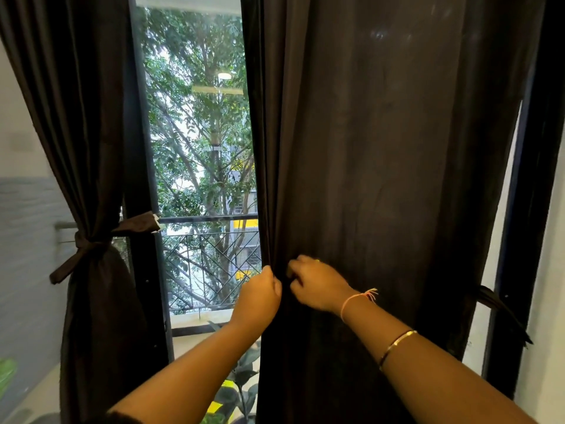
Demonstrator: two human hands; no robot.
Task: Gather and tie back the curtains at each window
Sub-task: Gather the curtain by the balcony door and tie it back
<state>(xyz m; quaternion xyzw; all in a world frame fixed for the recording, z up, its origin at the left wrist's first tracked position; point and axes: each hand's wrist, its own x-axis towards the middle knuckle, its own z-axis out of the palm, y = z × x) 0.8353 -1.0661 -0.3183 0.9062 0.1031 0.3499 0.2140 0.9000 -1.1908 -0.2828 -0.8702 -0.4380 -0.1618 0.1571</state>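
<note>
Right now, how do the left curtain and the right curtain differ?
The left curtain is cinched by a tieback; the right curtain hangs untied. The left curtain is gathered narrow; the right curtain spreads wide. No hand touches the left curtain; the left hand and right hand grip the right curtain's inner edge. Both are dark fabric.

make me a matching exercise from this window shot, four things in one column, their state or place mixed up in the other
Things: 1 left curtain; 2 right curtain; 3 right tie-back; 4 thread bracelet
States: a dangling loose, around nothing; b around a wrist; c gathered and tied; d hanging full, edge gripped by left hand and right hand
Pairs: 1-c; 2-d; 3-a; 4-b
</note>
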